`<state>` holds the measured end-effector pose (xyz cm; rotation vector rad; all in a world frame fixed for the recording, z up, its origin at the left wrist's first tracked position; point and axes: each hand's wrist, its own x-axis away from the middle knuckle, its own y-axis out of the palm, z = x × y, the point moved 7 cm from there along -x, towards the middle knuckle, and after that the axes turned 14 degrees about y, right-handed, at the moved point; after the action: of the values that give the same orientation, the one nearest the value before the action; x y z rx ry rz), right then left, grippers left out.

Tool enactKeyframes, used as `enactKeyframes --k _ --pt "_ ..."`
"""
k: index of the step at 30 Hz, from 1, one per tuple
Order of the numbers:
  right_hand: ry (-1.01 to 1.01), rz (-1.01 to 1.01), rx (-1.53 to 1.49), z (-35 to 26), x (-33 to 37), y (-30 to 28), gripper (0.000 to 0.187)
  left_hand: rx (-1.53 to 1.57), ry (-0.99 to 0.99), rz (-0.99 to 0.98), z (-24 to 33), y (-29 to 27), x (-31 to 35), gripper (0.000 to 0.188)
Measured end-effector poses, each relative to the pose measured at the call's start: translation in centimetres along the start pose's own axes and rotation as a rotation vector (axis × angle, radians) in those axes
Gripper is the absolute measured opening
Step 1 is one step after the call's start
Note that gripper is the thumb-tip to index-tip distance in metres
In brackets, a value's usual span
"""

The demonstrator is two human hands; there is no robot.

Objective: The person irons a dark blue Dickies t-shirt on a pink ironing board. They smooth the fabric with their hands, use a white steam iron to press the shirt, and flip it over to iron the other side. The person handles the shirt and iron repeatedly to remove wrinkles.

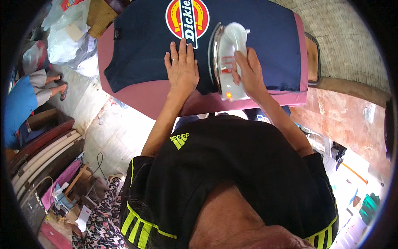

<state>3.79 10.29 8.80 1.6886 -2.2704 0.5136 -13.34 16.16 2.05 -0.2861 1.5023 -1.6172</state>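
Black sports shirt with lime stripes [232, 174] fills the near view, worn by the person. Both forearms reach up from it to a pink padded ironing board [145, 97]. Left hand [181, 68] lies flat, fingers together and extended, palm pressed on a navy t-shirt [141, 45] spread over the board, just left of the iron. Ring on one finger. Right hand [248, 72] is clamped around the handle of a white electric iron [228, 58], which sits soleplate down on the shirt, orange light lit at its near end. Iron just right of the round red-yellow chest print [187, 16], which the left fingertips touch at its lower edge. Further off: woven mat [344, 37] at right beyond the board, plastic bags [66, 37] at upper left. Another person's sandalled feet [60, 85] on the floor at far left, well apart from the board.
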Motion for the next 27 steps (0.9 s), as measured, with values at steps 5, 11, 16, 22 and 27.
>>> enactKeyframes --k 5,11,16,22,27 --pt "-0.080 0.107 -0.044 -2.0 -3.2 0.9 0.025 0.002 0.014 0.021 -0.5 -0.3 0.5 0.052" --pt "-0.142 0.132 -0.053 -3.7 -6.0 0.1 0.027 0.060 0.016 0.016 0.1 -1.1 0.5 0.057" --pt "-0.140 0.126 0.130 -5.4 -8.9 -2.5 0.029 0.062 -0.003 -0.023 0.3 -1.1 0.2 0.064" --pt "-0.361 0.325 0.821 -9.2 -21.8 -12.7 0.044 -0.015 0.034 -0.028 0.9 -1.1 -0.2 0.064" --pt "-0.300 0.138 0.720 -11.4 -17.9 -11.8 0.039 -0.069 -0.002 -0.043 1.2 -1.0 -0.2 0.062"
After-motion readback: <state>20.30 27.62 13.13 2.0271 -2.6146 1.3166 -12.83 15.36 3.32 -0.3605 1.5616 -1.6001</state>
